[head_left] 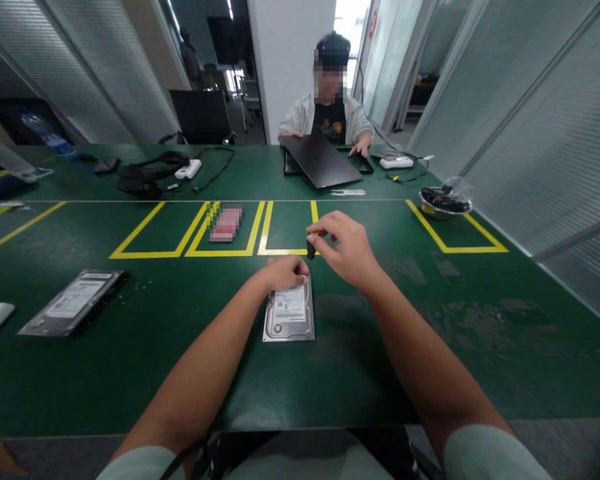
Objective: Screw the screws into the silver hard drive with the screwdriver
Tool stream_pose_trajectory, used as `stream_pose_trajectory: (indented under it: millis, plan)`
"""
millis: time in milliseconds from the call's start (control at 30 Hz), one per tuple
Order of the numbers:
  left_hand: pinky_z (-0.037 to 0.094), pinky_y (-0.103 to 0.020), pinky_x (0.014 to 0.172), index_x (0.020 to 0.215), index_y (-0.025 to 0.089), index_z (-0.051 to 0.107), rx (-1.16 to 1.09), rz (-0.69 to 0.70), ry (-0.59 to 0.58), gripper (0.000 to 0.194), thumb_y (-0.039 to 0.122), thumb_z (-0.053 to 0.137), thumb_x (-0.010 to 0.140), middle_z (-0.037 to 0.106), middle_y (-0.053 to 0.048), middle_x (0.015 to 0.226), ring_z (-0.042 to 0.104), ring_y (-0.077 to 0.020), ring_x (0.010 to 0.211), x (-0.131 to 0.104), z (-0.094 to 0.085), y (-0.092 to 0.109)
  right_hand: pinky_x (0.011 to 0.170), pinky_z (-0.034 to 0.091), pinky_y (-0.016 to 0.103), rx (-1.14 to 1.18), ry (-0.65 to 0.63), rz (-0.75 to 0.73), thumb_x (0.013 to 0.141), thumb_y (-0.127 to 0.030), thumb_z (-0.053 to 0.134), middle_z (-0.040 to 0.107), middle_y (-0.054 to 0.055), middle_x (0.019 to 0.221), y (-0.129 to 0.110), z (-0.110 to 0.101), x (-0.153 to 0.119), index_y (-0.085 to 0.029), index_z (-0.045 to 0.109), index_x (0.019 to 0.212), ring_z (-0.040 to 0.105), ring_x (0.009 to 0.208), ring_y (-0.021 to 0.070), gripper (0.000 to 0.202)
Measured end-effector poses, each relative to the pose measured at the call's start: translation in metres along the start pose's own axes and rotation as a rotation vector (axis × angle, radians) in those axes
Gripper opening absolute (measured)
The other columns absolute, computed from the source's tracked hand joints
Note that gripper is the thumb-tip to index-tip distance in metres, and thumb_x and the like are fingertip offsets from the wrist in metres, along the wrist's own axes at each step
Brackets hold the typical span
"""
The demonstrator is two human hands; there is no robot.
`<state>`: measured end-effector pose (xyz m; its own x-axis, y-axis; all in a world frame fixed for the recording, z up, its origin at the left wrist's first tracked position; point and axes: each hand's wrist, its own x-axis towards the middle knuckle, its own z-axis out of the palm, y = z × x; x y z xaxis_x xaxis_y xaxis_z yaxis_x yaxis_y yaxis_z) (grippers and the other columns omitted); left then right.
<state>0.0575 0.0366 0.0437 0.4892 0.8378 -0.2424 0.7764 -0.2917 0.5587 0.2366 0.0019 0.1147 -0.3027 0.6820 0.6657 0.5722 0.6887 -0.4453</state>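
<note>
A silver hard drive (pixel 291 313) with a white label lies on the green table in front of me. My left hand (pixel 286 272) is closed over its far end, thumb and fingers bent at the far right corner. Above that corner, my right hand (pixel 344 247) pinches a screwdriver (pixel 311 248) with a black and yellow handle. It stands nearly upright, pointing down toward the drive. My left fingers hide part of the far edge, and whether the tip touches a screw is too small to tell.
Another hard drive (pixel 77 301) lies to the left. Yellow tape (pixel 220 253) marks rectangles across the table (pixel 350 393); a pinkish packet (pixel 226 224) sits in one. A metal bowl (pixel 445 203) holds dark items at right. Opposite, a person (pixel 330 117) handles a black panel (pixel 325 162).
</note>
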Motion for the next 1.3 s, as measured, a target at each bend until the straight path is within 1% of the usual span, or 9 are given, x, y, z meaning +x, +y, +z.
stream_pose_trajectory:
  millis: [133,300,533,633,733,833,967,1167,1300]
  plan:
    - [0.042,-0.029,0.072,0.094,0.019,0.067,-0.009,0.004,-0.002,0.021,0.029,0.065,0.076,0.069,-0.003,0.09,0.062,-0.0186,0.081,0.0001,0.0003,-0.0002,0.073,0.05,0.03,0.051,-0.025,-0.021,0.085,-0.01,0.056,0.072,0.004,0.095,0.0,-0.0008,0.0,-0.02,0.07,0.095,0.065,0.089,0.0171,0.019]
    - [0.042,-0.031,0.077,0.094,0.019,0.067,0.002,-0.008,0.008,0.021,0.029,0.066,0.076,0.07,-0.003,0.093,0.062,-0.0196,0.085,-0.0018,-0.0011,0.0026,0.075,0.052,0.032,0.063,-0.036,0.011,0.087,-0.023,0.062,0.074,0.003,0.097,0.0024,0.0009,-0.0009,-0.021,0.07,0.093,0.067,0.093,0.0188,0.01]
    - [0.043,-0.029,0.076,0.094,0.02,0.067,-0.003,-0.009,0.003,0.02,0.029,0.066,0.075,0.069,-0.001,0.088,0.062,-0.0179,0.08,-0.0017,-0.0011,0.0023,0.083,0.053,0.035,0.034,-0.011,0.032,0.083,-0.009,0.055,0.074,0.005,0.105,0.0031,0.0023,-0.0014,-0.02,0.07,0.101,0.068,0.095,0.0199,0.026]
    - [0.043,-0.029,0.074,0.093,0.019,0.067,-0.004,-0.003,0.003,0.02,0.028,0.065,0.075,0.068,-0.002,0.087,0.061,-0.0178,0.079,-0.0018,-0.0008,0.0027,0.081,0.053,0.035,0.06,-0.002,0.008,0.086,-0.017,0.06,0.071,0.006,0.103,0.0022,0.0029,-0.0007,-0.02,0.071,0.097,0.065,0.097,0.0201,0.016]
    - [0.043,-0.03,0.075,0.094,0.019,0.067,-0.001,-0.008,0.006,0.021,0.029,0.065,0.076,0.069,-0.002,0.088,0.062,-0.0184,0.081,-0.0024,-0.0011,0.0037,0.076,0.052,0.034,0.039,0.02,0.022,0.085,-0.022,0.065,0.066,0.005,0.092,0.0031,0.0032,-0.0003,-0.021,0.072,0.093,0.062,0.086,0.0181,0.011]
    - [0.043,-0.03,0.076,0.094,0.019,0.067,0.0,-0.011,0.005,0.021,0.029,0.066,0.075,0.069,-0.002,0.089,0.062,-0.0188,0.082,-0.0021,-0.0011,0.0033,0.076,0.051,0.034,0.033,0.014,0.007,0.086,-0.017,0.061,0.067,0.004,0.091,0.0046,0.0025,-0.0004,-0.022,0.072,0.096,0.062,0.085,0.0176,0.015]
    - [0.043,-0.029,0.074,0.093,0.02,0.067,-0.007,-0.008,0.004,0.02,0.029,0.066,0.075,0.069,-0.001,0.088,0.062,-0.0186,0.082,-0.0002,0.0001,0.0009,0.085,0.051,0.036,0.05,-0.015,-0.031,0.085,-0.007,0.054,0.071,0.005,0.103,0.0038,0.0019,-0.0009,-0.02,0.07,0.102,0.065,0.096,0.0186,0.027]
    - [0.042,-0.028,0.071,0.092,0.019,0.067,-0.009,-0.004,-0.002,0.02,0.029,0.066,0.075,0.068,-0.002,0.086,0.062,-0.0184,0.08,0.0002,0.0001,0.0005,0.076,0.051,0.033,0.052,0.005,0.008,0.084,-0.019,0.066,0.067,0.004,0.092,0.0026,0.0021,-0.0003,-0.022,0.07,0.094,0.062,0.088,0.0186,0.011]
    - [0.042,-0.029,0.071,0.092,0.02,0.067,-0.01,-0.003,-0.001,0.02,0.03,0.065,0.075,0.068,-0.002,0.087,0.062,-0.0186,0.08,-0.0008,-0.0004,0.0014,0.077,0.051,0.032,0.028,-0.004,-0.015,0.085,-0.015,0.061,0.068,0.004,0.092,0.0037,0.0012,-0.0004,-0.021,0.068,0.094,0.062,0.089,0.0182,0.014]
